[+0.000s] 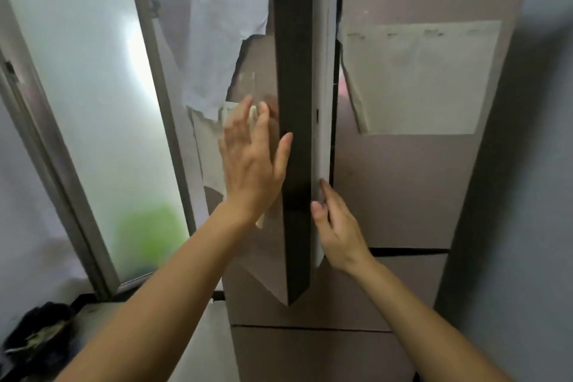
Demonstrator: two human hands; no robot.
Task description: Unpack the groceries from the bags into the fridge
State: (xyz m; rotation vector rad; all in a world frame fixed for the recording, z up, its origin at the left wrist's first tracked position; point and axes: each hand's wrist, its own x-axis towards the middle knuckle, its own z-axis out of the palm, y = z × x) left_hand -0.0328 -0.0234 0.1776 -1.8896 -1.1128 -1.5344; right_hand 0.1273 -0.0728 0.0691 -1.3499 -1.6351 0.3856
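The pinkish-beige fridge door [294, 71] stands edge-on between the hands: left hand [251, 164] spread flat against its outer face, right hand [338, 226] pinching its white inner edge.

The door [294, 133] hides the inside of the fridge [403, 189]; the left hand [248, 161] is blurred.

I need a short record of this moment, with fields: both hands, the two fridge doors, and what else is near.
Left hand: open, fingers spread, flat on the outer face of the left door
Right hand: grips that door's inner edge
Left door: swung open, edge toward the camera
Right door: shut, a pale sheet stuck on it
Bag: dark, low left, below the window
Groceries: none in either hand
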